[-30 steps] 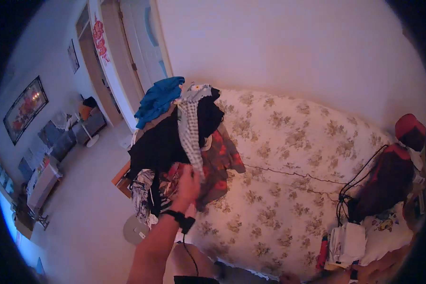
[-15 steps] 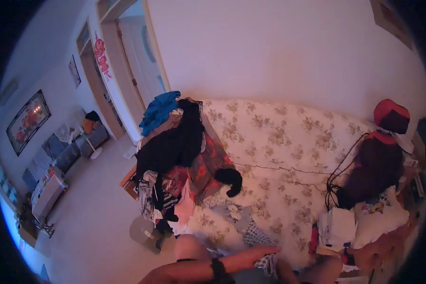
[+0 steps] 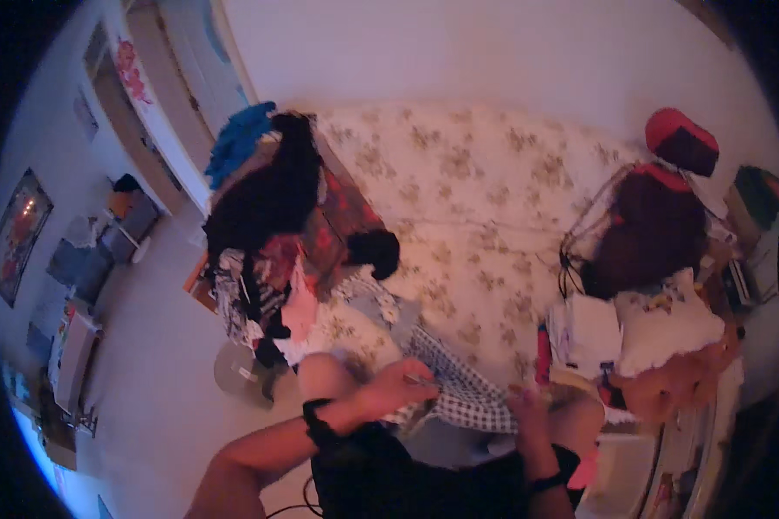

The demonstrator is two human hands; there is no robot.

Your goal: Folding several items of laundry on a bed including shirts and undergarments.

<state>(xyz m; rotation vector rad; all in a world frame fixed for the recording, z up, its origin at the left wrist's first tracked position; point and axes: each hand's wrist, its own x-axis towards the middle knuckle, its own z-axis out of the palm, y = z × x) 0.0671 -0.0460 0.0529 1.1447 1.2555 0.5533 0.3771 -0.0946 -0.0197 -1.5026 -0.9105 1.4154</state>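
Observation:
A black-and-white checked cloth [image 3: 469, 400] is stretched over my lap at the front of the sofa. My left hand [image 3: 396, 389] is closed on its left side, with a dark band on the wrist. At the cloth's right edge, my right hand [image 3: 530, 408] grips it with bent fingers; the exact hold is blurred. Just beyond the cloth lies a grey garment with white patterning [image 3: 385, 307], flat on the seat. Whether the grey and checked pieces are joined, I cannot tell.
A heap of clothes [image 3: 264, 203] covers the left of the floral sofa [image 3: 459, 251]. To the right are a dark red bag [image 3: 649, 221], a red-and-black cap [image 3: 679, 143], a stack of white paper [image 3: 584, 333] and a pale cushion [image 3: 666, 320]. A grey stool [image 3: 244, 372] stands at left.
My hands have moved apart, and the checked cloth, bunched near my right side before, is now spread between them. My view has tilted downward, showing more of my lap.

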